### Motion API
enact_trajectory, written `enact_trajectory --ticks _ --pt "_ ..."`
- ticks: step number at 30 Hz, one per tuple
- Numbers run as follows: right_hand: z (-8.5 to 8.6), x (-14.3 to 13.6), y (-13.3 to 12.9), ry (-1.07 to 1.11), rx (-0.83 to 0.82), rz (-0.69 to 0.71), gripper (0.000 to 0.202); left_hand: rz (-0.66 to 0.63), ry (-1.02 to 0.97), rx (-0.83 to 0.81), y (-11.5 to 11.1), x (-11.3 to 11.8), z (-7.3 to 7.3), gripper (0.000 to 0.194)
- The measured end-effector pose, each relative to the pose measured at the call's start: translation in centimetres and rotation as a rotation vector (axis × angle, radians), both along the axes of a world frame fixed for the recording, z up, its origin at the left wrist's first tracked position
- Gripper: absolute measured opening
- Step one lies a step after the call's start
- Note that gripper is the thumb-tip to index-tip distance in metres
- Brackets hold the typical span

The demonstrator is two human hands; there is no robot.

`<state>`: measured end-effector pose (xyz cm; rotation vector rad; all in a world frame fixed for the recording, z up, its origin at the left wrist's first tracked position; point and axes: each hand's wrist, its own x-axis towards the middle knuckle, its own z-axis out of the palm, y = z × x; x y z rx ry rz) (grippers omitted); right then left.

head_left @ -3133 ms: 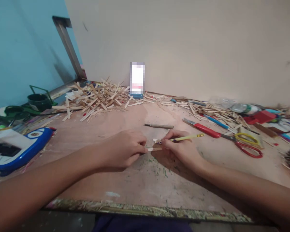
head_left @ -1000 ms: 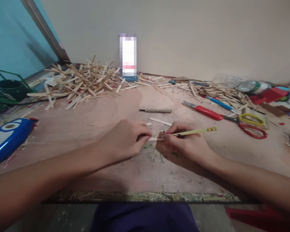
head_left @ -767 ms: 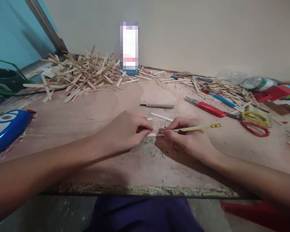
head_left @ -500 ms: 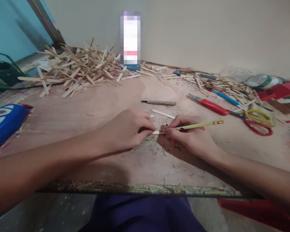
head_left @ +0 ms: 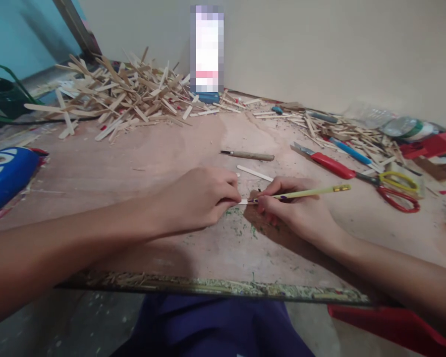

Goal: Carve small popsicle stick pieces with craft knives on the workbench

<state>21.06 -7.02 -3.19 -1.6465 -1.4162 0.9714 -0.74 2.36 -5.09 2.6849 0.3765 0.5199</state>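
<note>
My left hand (head_left: 215,193) is closed, its fingertips pinching a pale popsicle stick (head_left: 243,202) against the table; most of that stick is hidden under the fingers. In my right hand (head_left: 290,198) is a yellow pencil (head_left: 308,192), its tip touching the stick just right of my left fingertips. Behind my hands lies a second popsicle stick (head_left: 254,172). Farther back rests a carving tool (head_left: 248,155) with a wooden handle.
A large heap of popsicle sticks (head_left: 122,94) covers the back left. A blurred phone (head_left: 207,49) stands against the wall. On the right lie a red-handled cutter (head_left: 332,165), scissors (head_left: 398,198) and more sticks. A blue object (head_left: 11,178) sits at left.
The view has shifted slightly, so the table items appear a little displaced. Both hands keep their grips, with the pencil tip still at the stick.
</note>
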Motion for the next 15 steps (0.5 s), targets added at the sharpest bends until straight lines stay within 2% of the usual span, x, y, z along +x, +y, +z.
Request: enact_trajectory --ticks 9,15 --pt "-0.06 0.00 0.19 -0.060 0.046 0.005 0.013 -0.013 0.003 -0.009 0.17 0.05 -0.08 0.021" --pt "0.04 -0.10 0.13 -0.024 0.002 0.012 0.012 -0.019 0.009 -0.013 0.12 0.21 0.04 0.022"
